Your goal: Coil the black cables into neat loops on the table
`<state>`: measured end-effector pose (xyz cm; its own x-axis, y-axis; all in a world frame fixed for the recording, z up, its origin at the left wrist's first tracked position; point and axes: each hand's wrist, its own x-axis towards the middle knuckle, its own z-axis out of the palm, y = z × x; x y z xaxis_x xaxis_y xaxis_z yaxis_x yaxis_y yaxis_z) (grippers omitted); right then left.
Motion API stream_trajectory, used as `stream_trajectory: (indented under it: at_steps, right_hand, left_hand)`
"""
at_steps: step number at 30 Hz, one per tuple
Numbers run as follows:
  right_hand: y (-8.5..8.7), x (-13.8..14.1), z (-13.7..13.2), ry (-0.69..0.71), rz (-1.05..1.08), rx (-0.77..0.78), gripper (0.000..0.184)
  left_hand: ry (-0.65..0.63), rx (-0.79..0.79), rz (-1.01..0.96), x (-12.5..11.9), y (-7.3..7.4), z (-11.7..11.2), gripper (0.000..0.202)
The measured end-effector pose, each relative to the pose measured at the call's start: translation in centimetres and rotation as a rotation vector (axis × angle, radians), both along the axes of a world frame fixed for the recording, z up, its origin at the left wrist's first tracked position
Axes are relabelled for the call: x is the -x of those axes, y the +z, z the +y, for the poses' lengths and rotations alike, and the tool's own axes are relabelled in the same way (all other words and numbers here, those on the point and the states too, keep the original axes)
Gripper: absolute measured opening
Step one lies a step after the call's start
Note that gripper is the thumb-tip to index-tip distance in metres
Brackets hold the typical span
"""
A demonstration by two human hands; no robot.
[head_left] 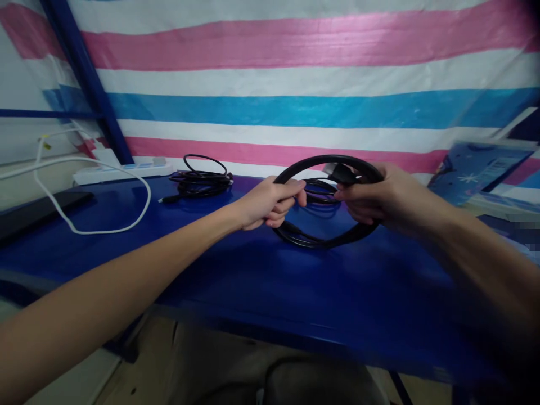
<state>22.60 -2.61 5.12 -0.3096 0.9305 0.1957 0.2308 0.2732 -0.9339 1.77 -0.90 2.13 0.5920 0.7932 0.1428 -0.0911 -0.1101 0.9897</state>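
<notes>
A thick black cable, wound into a round coil, is held up above the blue table between my two hands. My left hand is closed around the coil's left side. On the opposite side, my right hand grips the coil together with the cable's black plug end. Some of the right fingers are hidden behind the coil. Through the loop, a second coil of thin black cable shows on the table behind.
Another black cable coil lies left of my hands on the blue table. Farther left are a white power strip, a looping white cord and a dark flat device. A blue printed package stands at right.
</notes>
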Motion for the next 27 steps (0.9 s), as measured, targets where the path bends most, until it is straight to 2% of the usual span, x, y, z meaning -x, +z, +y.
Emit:
stream_trajectory:
  at_steps: [4,7,9,12,15,17,18,20,22,24,26,27]
  right_hand:
    - [-0.6,-0.4,0.0,0.117,0.039,0.067,0.01]
    - [-1.7,-1.3,0.0,0.182,0.125,0.13,0.004]
    - [-2.6,-1.8,0.1,0.211,0.105,0.195,0.005]
    - [-3.4,-2.0,0.1,0.205,0.111,0.236,0.007]
    - [-3.2,-1.3,0.0,0.121,0.213,0.202,0.012]
    - [-2.4,-1.1,-0.3,-0.02,0.22,0.099,0.012]
    - [-2.0,-1.2,-0.4,-0.128,0.164,-0.018,0.01]
    - [-1.2,-1.9,-0.6,-0.382,-0.058,-0.366,0.007]
    - [-0.7,-2.8,-0.8,-0.573,-0.324,-0.693,0.01]
    - [-0.6,-3.2,-1.0,-0.592,-0.473,-0.825,0.021]
    - [-0.5,-2.8,-1.3,-0.493,-0.478,-0.769,0.03]
    - [-0.3,-2.2,-1.5,-0.423,-0.442,-0.695,0.029]
  left_hand:
    - [0.116,-0.108,-0.028,-0.5,-0.8,0.0,0.031]
    - [0.102,-0.157,-0.022,-0.5,-0.9,-0.2,0.033]
    - [0.068,-0.176,-0.001,-0.3,-0.8,-0.2,0.032]
    - [0.051,-0.162,0.006,0.0,-0.6,-0.3,0.032]
    - [0.077,-0.151,-0.023,-0.3,-0.7,-0.6,0.032]
    - [0.068,-0.152,-0.029,-1.0,-1.0,-0.8,0.031]
    - [0.048,-0.154,-0.033,-1.5,-1.1,-0.9,0.027]
    - [0.006,-0.155,-0.069,-2.3,-1.1,-1.1,0.016]
    - [0.048,-0.195,-0.146,-2.8,-0.5,-1.4,0.026]
    - [0.203,-0.325,-0.207,-2.7,0.9,-2.1,0.037]
    - [0.369,-0.544,-0.17,-2.1,2.8,-3.5,0.04]
    - [0.399,-0.652,-0.078,-1.8,3.9,-4.4,0.044]
